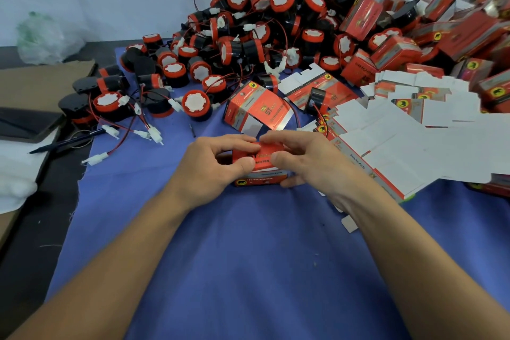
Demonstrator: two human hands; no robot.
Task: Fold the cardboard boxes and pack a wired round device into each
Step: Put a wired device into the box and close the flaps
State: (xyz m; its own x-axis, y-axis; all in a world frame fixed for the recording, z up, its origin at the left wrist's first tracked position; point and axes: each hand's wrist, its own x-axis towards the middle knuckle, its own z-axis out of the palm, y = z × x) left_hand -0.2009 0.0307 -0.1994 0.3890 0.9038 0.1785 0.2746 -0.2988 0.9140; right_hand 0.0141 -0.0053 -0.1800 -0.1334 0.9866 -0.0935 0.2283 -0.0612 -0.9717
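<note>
**Box gripped between left hand and right hand on a cloth-covered counter**

Two bare forearms reach in from the bottom edge across a blue cloth that covers the counter. They meet at a small red printed box that sits on the cloth at the centre. The left hand curls round the box's left end, fingers over the top and thumb pressed against the near face. The right hand mirrors it on the right end, with its thumb on the near face and its fingers bent over the top flap. The fingertips of both hands nearly touch above the box. What is inside the box cannot be seen.

Just beyond the hands lies a half-folded box, its flaps spread open. To the right, flat box blanks fan out in an overlapping stack, white sides mostly up. One black device with a red wire rests on them.

To the left, a pen lies at the cloth's edge, and a brown cardboard sheet lies beyond it.

Farther back, round devices in black and red form a tall heap against the pale wall. Their thin wires and white plugs trail out toward the left. Finished boxes are piled at the far right. A crumpled plastic bag sits at the far left.
</note>
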